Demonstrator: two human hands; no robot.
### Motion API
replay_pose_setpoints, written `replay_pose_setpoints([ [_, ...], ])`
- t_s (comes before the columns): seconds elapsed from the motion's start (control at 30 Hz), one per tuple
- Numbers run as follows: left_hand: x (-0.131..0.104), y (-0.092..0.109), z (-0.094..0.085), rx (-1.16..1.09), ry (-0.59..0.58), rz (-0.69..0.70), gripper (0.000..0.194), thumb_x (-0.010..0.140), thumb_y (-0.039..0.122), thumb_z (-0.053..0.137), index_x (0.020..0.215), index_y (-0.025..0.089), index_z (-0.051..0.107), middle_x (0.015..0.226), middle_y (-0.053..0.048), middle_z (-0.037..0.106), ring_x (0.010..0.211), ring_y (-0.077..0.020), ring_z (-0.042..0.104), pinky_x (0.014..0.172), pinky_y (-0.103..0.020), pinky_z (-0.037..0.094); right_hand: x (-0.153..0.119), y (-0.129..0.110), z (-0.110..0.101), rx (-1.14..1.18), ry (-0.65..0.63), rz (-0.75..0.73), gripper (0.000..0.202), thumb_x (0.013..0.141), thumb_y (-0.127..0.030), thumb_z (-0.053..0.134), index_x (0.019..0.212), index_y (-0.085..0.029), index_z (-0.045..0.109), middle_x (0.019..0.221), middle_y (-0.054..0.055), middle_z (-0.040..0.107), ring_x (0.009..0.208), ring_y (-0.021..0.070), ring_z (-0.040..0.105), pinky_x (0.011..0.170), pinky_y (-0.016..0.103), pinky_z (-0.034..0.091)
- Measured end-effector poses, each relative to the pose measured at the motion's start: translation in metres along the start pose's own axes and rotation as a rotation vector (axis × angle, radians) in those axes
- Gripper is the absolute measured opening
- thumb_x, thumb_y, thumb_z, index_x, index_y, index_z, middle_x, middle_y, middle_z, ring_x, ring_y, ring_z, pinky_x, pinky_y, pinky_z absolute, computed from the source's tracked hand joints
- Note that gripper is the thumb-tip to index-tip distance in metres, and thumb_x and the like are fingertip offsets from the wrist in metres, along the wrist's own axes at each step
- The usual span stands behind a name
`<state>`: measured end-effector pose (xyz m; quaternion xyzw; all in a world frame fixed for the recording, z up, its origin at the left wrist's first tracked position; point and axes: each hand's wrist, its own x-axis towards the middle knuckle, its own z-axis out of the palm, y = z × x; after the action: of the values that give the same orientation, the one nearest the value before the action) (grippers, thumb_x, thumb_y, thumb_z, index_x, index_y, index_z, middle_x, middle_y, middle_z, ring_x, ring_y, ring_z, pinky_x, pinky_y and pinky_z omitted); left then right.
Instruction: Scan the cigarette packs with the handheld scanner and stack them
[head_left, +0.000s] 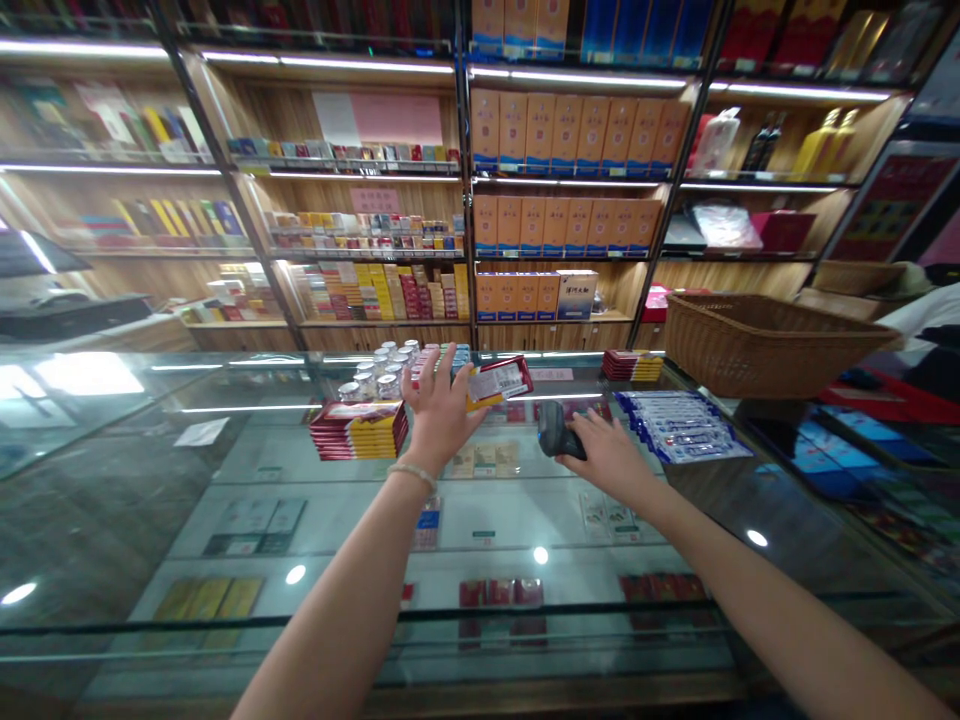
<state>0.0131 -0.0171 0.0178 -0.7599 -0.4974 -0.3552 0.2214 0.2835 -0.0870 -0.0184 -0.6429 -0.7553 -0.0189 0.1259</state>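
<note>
Over the glass counter (300, 560), my left hand (437, 405) grips a flat red and yellow packet (501, 382) by its near end. Its white barcode label faces up. A black handheld barcode scanner (559, 432) is in my right hand (604, 455), its head pointing left, below and right of the packet. Left of my left hand stands a stack of similar red and yellow packets (356, 432), and a smaller stack of packets (632, 365) lies farther right. Blue and white wrapped packs (679, 425) lie beside my right hand.
Several white-topped cans (369, 380) stand behind my left hand. A wicker basket (757, 345) sits at the right on the counter. Beyond the counter, shelves hold orange boxes (559, 130) and small cartons. At the far right edge, a person's sleeve (930, 325) shows.
</note>
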Motion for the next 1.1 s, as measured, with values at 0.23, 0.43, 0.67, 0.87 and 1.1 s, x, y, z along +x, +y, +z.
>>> replay_pose_setpoints([
  [0.23, 0.004, 0.003, -0.008, -0.029, 0.019, -0.014, 0.06, 0.082, 0.049, 0.079, 0.135, 0.024, 0.064, 0.168, -0.018, 0.039, 0.156, -0.0419, 0.03, 0.126, -0.07, 0.01, 0.003, 0.0, -0.012, 0.063, 0.059, 0.026, 0.071, 0.092, -0.063, 0.064, 0.145, -0.017, 0.057, 0.161, 0.02, 0.049, 0.156, 0.0421, 0.034, 0.124, 0.069, 0.024],
  [0.43, 0.005, 0.006, -0.012, -0.059, 0.014, -0.03, 0.062, 0.081, 0.05, 0.08, 0.136, 0.024, 0.064, 0.168, -0.018, 0.039, 0.157, -0.042, 0.028, 0.127, -0.069, 0.008, 0.035, 0.007, -0.044, 0.254, 0.356, -0.053, 0.069, 0.094, -0.046, 0.062, 0.156, -0.019, 0.046, 0.162, 0.016, 0.048, 0.154, 0.031, 0.038, 0.127, 0.05, 0.03],
  [0.67, 0.006, 0.008, -0.015, -0.081, -0.025, 0.035, 0.061, 0.082, 0.05, 0.08, 0.134, 0.024, 0.066, 0.169, -0.019, 0.037, 0.158, -0.0423, 0.028, 0.126, -0.069, 0.01, 0.062, 0.002, -0.046, 0.223, 0.274, -0.13, 0.093, 0.083, -0.048, 0.077, 0.164, -0.033, 0.034, 0.175, 0.013, 0.025, 0.163, 0.0376, 0.016, 0.127, 0.062, 0.021],
  [0.87, 0.004, 0.009, -0.012, -0.118, -0.066, 0.129, 0.062, 0.08, 0.044, 0.083, 0.136, 0.025, 0.065, 0.17, -0.018, 0.035, 0.158, -0.0411, 0.026, 0.127, -0.068, 0.01, 0.056, 0.01, -0.032, 0.208, 0.321, -0.178, 0.081, 0.083, -0.047, 0.079, 0.157, -0.036, 0.046, 0.175, 0.011, 0.022, 0.162, 0.0385, 0.016, 0.124, 0.064, 0.024],
  [1.1, 0.004, 0.01, -0.01, -0.13, -0.093, 0.169, 0.069, 0.077, 0.044, 0.085, 0.14, 0.025, 0.063, 0.171, -0.019, 0.032, 0.158, -0.0421, 0.024, 0.127, -0.067, 0.009, 0.047, 0.016, -0.033, 0.257, 0.32, -0.216, 0.082, 0.08, -0.044, 0.082, 0.154, -0.036, 0.049, 0.174, 0.01, 0.028, 0.162, 0.0364, 0.019, 0.124, 0.063, 0.027],
])
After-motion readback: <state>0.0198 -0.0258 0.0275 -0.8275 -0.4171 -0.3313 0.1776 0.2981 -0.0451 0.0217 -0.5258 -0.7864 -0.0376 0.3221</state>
